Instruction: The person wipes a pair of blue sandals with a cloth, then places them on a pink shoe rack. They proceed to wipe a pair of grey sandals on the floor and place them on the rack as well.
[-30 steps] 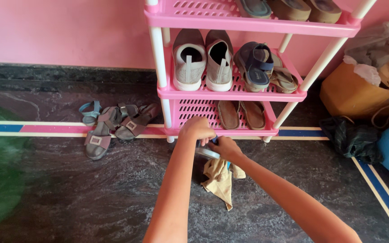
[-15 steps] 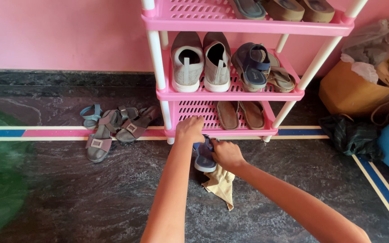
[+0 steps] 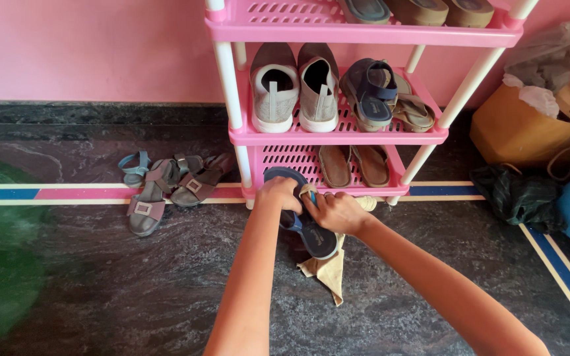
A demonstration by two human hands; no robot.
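Just past where you grip stands a pink shoe rack (image 3: 338, 137) with grey shoes (image 3: 295, 89) and brown sandals (image 3: 354, 165). Far off to the left of it lie strappy sandals (image 3: 166, 188). Far right sits a dark bag (image 3: 519, 194).

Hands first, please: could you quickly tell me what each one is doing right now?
Left hand: closed on the dark blue sandal.
Right hand: closed, pressing a tan cloth against that sandal.
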